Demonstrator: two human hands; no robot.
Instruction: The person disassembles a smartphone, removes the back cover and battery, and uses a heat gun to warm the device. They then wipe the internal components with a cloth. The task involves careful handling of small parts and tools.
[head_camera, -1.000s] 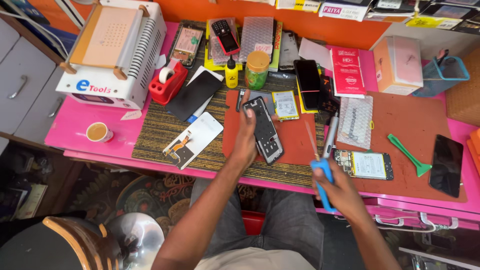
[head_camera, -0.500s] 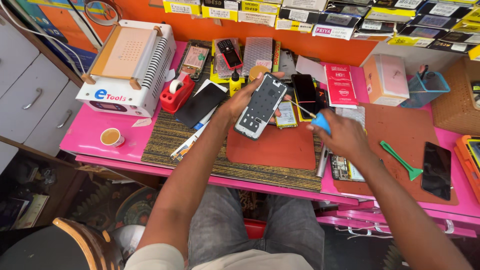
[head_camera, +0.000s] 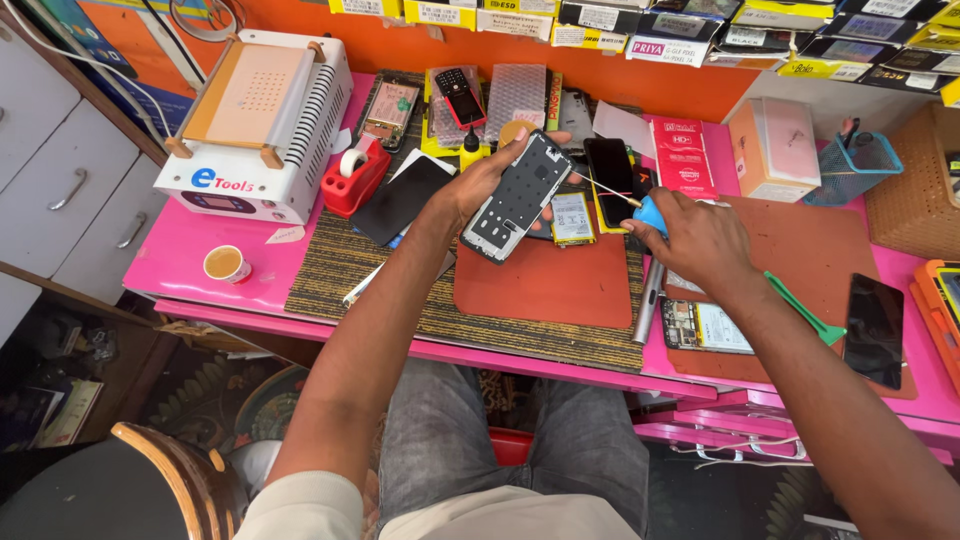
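The left hand (head_camera: 480, 185) grips an opened phone frame (head_camera: 517, 195), tilted above the red mat (head_camera: 545, 285). The right hand (head_camera: 700, 240) clasps a blue-handled tool (head_camera: 648, 212), its thin tip near the frame.

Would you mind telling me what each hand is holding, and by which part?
The left hand grips the opened phone frame by its long edges, lifted above the red mat. The right hand holds a blue-handled tool by its handle.

Left hand (head_camera: 478, 190): upper centre of frame, raised, fingers curled in a grip | Right hand (head_camera: 700, 240): right of centre, fist closed, knuckles up | Forearms: both extended forward
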